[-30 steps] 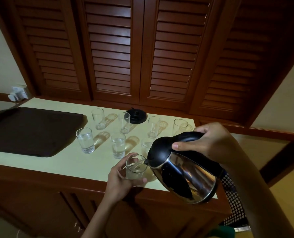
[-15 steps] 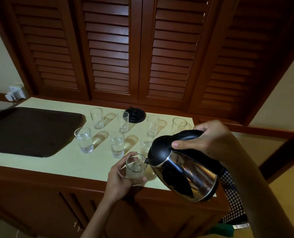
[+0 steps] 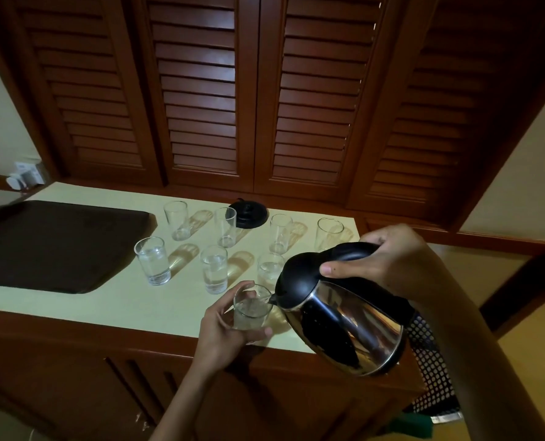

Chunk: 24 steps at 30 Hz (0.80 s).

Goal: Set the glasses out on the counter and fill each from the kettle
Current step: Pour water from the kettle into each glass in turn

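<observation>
- Held glass (image 3: 251,308): right of the tray (image 3: 55,246), well apart from it, at the near edge of the counter (image 3: 105,300). My left hand (image 3: 225,329) is wrapped round it, fingers and thumb curled on the wall. I can't tell if its foot sits on the counter or is lifted.
- Kettle (image 3: 344,319): on the far side of that glass from the tray, tipped, with the spout at the rim. There is water in the glass. My right hand (image 3: 388,259) is clamped round the black handle, thumb forward on top.
- Front-row glasses (image 3: 214,268): three, running right from the tray's right edge, all holding water.
- Back-row glasses (image 3: 280,233): four, right of the tray's far corner. They look empty, so roughly half the filling is left.
- Kettle base (image 3: 248,214): right of the tray, behind the back row.
- Risk: overflow. The level is hard to read in this dim light, so a late untip would flood the rim.
- Risk: the glass sits at the counter's lip, and a nudge from the spout could send it over.
- Risk: reaching to the back row means the kettle passes above the full glasses and could clip one.
</observation>
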Each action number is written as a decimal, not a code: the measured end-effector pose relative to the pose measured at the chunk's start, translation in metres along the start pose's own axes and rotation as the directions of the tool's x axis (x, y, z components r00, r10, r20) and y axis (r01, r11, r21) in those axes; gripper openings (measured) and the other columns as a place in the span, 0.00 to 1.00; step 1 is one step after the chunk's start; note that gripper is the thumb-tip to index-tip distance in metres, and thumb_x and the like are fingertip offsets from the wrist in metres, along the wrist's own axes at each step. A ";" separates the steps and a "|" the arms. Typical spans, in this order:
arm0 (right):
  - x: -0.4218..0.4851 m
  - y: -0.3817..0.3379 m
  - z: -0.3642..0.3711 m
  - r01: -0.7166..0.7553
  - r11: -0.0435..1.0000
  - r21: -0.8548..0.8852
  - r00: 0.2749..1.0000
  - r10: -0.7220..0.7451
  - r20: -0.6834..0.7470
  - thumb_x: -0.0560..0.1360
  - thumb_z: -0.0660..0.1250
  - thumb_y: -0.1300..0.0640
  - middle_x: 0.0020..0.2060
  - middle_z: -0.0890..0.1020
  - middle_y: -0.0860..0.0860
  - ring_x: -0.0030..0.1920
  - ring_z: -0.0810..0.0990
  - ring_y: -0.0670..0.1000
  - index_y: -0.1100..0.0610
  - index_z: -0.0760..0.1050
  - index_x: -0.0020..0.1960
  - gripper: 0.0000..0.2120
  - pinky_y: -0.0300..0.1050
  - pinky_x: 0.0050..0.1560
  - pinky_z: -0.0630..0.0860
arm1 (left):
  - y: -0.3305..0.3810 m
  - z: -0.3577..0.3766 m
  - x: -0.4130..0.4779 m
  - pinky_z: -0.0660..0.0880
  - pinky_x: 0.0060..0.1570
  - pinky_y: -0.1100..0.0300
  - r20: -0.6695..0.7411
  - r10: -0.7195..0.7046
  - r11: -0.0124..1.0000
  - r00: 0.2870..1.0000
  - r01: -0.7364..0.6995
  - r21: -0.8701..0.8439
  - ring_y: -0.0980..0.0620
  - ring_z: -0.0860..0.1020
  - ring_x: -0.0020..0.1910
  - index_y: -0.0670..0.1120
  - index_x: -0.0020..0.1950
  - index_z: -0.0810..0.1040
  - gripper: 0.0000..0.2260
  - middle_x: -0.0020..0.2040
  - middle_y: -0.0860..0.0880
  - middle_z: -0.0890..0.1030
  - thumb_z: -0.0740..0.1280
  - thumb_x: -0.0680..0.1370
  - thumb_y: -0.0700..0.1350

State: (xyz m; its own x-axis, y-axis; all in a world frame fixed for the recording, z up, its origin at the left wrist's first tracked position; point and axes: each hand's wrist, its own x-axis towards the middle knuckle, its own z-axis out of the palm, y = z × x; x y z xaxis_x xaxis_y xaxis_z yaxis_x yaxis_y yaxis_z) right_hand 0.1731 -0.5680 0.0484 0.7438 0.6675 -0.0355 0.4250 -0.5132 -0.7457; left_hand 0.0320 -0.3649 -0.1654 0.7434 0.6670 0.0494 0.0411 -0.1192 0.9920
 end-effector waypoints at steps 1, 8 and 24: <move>0.001 0.001 -0.001 0.004 1.000 0.004 1.000 -0.004 -0.002 0.55 0.84 0.39 0.33 0.89 0.56 0.36 0.89 0.58 0.64 0.84 0.38 0.29 0.60 0.45 0.86 | 0.001 0.000 0.000 0.82 0.59 0.53 0.002 -0.001 1.000 1.000 0.001 -0.005 0.61 0.83 0.57 0.55 0.65 0.81 0.38 0.56 0.56 0.86 0.86 0.59 0.36; 0.001 0.012 -0.003 -0.001 0.998 0.056 0.999 0.003 -0.043 0.46 0.80 0.34 0.32 0.87 0.61 0.36 0.87 0.64 0.68 0.81 0.37 0.38 0.48 0.34 0.79 | -0.003 0.003 0.003 0.83 0.56 0.40 0.015 -0.017 0.999 1.000 0.017 -0.035 0.52 0.83 0.60 0.58 0.65 0.81 0.38 0.58 0.53 0.86 0.87 0.58 0.37; -0.028 0.054 -0.025 -0.106 0.935 0.337 0.948 0.197 -0.249 0.52 0.79 0.41 0.20 0.80 0.45 0.20 0.77 0.39 0.50 0.80 0.25 0.15 0.43 0.35 0.72 | 0.005 0.050 0.013 0.82 0.53 0.61 0.102 0.049 0.997 0.994 -0.042 -0.069 0.55 0.83 0.60 0.53 0.65 0.81 0.37 0.59 0.53 0.86 0.86 0.58 0.35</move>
State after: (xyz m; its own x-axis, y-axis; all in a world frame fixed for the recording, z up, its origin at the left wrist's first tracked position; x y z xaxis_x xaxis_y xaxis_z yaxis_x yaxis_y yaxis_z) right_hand 0.1880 -0.6280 0.0256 0.9176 0.3972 -0.0148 0.1448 -0.3688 -0.9182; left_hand 0.0748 -0.3933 -0.1655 0.8089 0.5817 0.0857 -0.0366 -0.0957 0.9947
